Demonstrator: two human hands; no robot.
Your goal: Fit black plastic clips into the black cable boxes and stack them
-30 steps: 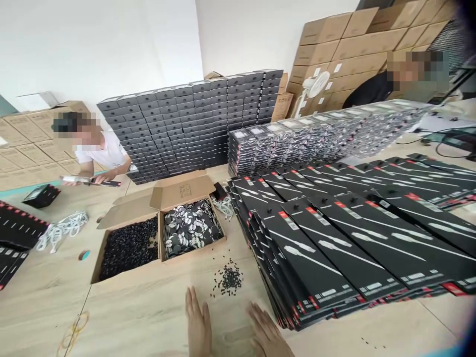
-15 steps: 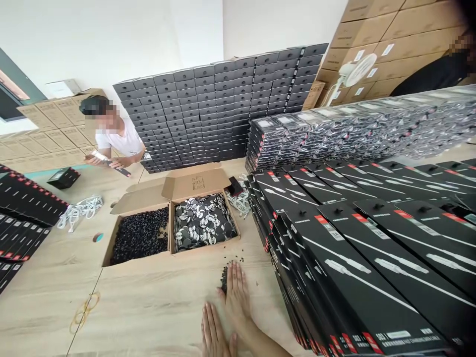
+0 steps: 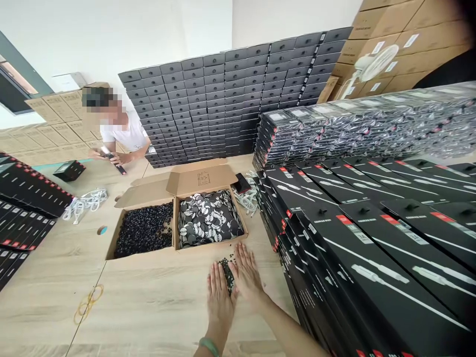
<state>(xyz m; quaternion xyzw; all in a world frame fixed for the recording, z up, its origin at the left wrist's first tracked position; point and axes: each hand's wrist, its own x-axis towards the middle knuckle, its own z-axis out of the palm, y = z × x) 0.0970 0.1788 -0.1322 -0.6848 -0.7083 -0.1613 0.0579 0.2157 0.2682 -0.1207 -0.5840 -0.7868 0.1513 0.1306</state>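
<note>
Small black pieces (image 3: 227,272) lie in a loose heap on the wooden table, between my two hands. My left hand (image 3: 220,297) rests flat along the heap's left side, fingers outstretched. On the other side, my right hand (image 3: 246,272) lies flat with its fingers spread a little, touching the pieces. Just beyond them stands an open cardboard box (image 3: 141,258) filled with many similar black pieces. Beside it, a second open box (image 3: 243,235) holds round black and white discs (image 3: 206,218).
Stacked black cable boxes (image 3: 357,267) rise close on my right, with plastic-wrapped packs (image 3: 334,129) behind. Rubber bands (image 3: 88,303) and white cables (image 3: 87,202) lie at left. A dark phone-like object (image 3: 241,183) sits behind the disc box. Across the table, a person (image 3: 124,131) holds a narrow item.
My left hand has moved forward to the left side of the heap. The right hand has shifted slightly forward and right, exposing more of the pieces. The view has turned a little.
</note>
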